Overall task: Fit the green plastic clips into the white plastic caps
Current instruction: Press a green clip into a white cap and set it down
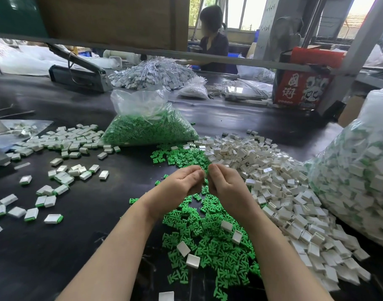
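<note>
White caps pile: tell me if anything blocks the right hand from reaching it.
Nothing visible does. The white caps pile lies right beside the right hand, with no object between them. Both hands are raised together over the green clips; the left hand is on the far side.

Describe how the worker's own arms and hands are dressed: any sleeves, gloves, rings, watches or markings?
Both forearms are bare up to the frame's bottom edge; no sleeve shows. The left hand and right hand wear no gloves. No ring, watch, bracelet or marking shows on the parts in view. The insides of the fingers are turned away, so anything there cannot be seen.
</note>
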Motion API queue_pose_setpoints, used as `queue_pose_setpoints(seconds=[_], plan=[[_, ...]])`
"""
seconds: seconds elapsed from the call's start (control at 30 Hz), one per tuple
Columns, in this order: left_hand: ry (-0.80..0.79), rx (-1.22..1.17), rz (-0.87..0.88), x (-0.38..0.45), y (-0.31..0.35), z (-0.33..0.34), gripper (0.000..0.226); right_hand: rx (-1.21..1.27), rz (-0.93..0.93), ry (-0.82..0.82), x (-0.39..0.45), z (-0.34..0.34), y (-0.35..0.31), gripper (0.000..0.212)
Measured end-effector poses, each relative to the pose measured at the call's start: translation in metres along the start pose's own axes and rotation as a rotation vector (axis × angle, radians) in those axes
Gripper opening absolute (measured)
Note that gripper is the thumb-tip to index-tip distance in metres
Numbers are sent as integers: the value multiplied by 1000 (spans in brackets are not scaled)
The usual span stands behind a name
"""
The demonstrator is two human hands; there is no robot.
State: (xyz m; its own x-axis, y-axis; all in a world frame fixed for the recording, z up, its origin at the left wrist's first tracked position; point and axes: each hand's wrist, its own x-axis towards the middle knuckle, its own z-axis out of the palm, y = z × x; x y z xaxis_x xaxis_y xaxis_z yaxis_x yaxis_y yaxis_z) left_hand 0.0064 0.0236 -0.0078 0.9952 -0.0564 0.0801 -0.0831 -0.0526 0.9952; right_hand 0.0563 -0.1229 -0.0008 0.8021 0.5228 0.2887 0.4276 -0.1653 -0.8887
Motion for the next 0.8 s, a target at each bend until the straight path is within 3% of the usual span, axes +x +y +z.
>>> queue_pose_setpoints(seconds=[0.3,0.63,0.8], plan=[[28,42,3,0,0,6,22,-131,-4,20,2,4,2,41],[81,50,-21,4,-3,13,32,-456,-46,44,-2,9,4,47],[109,141,-4,7,-4,20,32,-417,-29,95,0,14,7,46]])
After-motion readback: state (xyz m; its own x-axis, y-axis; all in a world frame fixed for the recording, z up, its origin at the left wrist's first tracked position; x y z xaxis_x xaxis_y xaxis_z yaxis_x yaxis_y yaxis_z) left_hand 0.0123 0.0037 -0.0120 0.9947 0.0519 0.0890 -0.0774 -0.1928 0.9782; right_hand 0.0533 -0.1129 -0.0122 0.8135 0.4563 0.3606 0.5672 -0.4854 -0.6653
